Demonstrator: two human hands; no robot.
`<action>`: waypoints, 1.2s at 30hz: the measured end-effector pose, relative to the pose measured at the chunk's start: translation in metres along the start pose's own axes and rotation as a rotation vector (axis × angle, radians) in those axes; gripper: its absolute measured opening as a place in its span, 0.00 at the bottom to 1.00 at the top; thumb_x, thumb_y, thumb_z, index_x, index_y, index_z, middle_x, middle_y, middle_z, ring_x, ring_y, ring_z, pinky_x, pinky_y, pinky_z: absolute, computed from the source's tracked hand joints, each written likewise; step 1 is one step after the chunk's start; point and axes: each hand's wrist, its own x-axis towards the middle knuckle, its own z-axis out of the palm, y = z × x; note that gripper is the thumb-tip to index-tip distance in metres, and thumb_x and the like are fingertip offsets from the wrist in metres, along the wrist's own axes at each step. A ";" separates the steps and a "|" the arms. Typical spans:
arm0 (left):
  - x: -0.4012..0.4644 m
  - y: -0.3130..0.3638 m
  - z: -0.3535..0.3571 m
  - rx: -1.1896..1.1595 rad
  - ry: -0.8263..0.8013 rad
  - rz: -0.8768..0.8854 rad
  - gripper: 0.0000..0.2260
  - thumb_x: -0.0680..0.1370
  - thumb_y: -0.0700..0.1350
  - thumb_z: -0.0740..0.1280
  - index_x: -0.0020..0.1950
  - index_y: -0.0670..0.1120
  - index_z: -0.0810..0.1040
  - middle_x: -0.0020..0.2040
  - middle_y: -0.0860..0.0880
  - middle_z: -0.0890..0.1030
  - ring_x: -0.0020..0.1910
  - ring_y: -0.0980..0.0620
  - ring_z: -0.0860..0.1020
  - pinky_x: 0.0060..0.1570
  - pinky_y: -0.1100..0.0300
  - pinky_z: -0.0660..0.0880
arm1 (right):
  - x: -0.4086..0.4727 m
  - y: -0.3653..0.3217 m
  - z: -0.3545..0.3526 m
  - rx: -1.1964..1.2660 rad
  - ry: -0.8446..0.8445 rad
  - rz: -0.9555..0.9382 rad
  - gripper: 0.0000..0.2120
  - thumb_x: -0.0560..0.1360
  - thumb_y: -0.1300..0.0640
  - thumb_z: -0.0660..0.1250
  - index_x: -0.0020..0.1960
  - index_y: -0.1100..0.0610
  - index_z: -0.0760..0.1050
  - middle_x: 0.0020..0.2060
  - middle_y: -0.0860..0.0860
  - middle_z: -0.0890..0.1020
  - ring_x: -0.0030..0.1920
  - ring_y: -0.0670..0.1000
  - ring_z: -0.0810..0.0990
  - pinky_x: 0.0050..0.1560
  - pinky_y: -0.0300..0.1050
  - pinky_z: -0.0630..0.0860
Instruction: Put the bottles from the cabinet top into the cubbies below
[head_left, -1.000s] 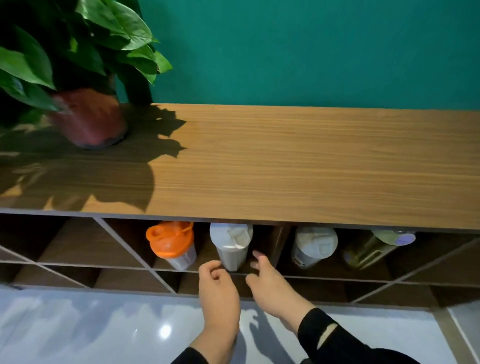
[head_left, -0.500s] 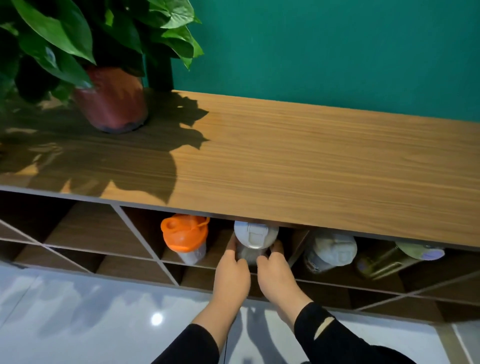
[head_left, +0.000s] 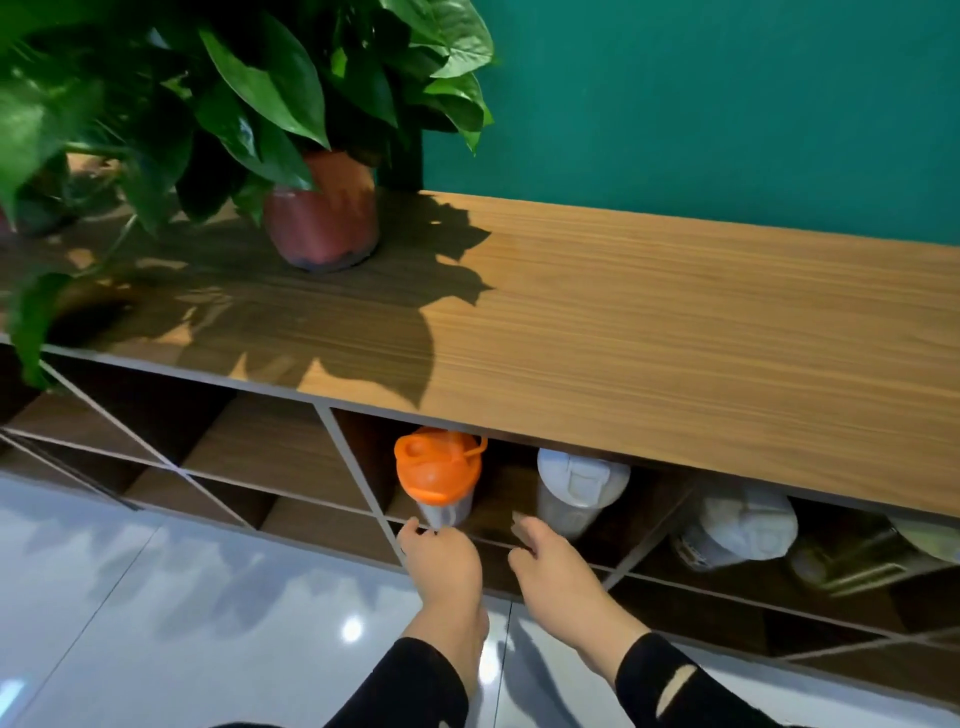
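Under the wooden cabinet top (head_left: 675, 332), an orange-lidded bottle (head_left: 435, 475) and a white-lidded bottle (head_left: 576, 488) stand in one cubby. A second white-lidded bottle (head_left: 737, 525) and a greenish bottle (head_left: 872, 556) lie tilted in the cubby to the right. My left hand (head_left: 441, 561) hovers just below the orange-lidded bottle, fingers loosely curled, holding nothing. My right hand (head_left: 556, 561) is in front of the white-lidded bottle, fingers apart and empty. No bottle shows on the visible cabinet top.
A leafy plant in a red pot (head_left: 322, 218) stands on the cabinet's left end, its leaves hanging over the edge. Diagonal dividers (head_left: 358, 478) split the cubbies. A teal wall (head_left: 727, 104) is behind. Glossy grey floor (head_left: 182, 613) lies below.
Both hands held the white-lidded bottle in the cubby half a second ago; they have let go and drawn back. The view has shifted to the left.
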 end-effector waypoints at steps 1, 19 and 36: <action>0.006 0.004 -0.002 0.003 0.009 0.009 0.27 0.83 0.36 0.59 0.81 0.49 0.57 0.75 0.41 0.70 0.73 0.39 0.70 0.73 0.42 0.69 | 0.003 -0.003 0.005 0.017 -0.016 -0.035 0.27 0.83 0.59 0.56 0.80 0.51 0.55 0.78 0.49 0.63 0.77 0.49 0.63 0.71 0.41 0.61; 0.014 0.011 -0.016 0.050 -0.095 0.264 0.28 0.85 0.35 0.54 0.83 0.51 0.53 0.82 0.47 0.61 0.81 0.46 0.60 0.78 0.49 0.59 | 0.061 -0.029 0.031 0.307 0.165 -0.036 0.27 0.82 0.66 0.57 0.78 0.54 0.56 0.76 0.56 0.66 0.74 0.57 0.66 0.70 0.53 0.64; -0.019 0.015 0.003 -0.063 -0.137 -0.008 0.14 0.83 0.42 0.60 0.65 0.38 0.76 0.55 0.38 0.82 0.58 0.39 0.80 0.67 0.40 0.75 | 0.006 -0.023 0.021 0.203 0.051 -0.018 0.20 0.84 0.50 0.54 0.73 0.53 0.70 0.66 0.52 0.78 0.65 0.51 0.76 0.65 0.44 0.70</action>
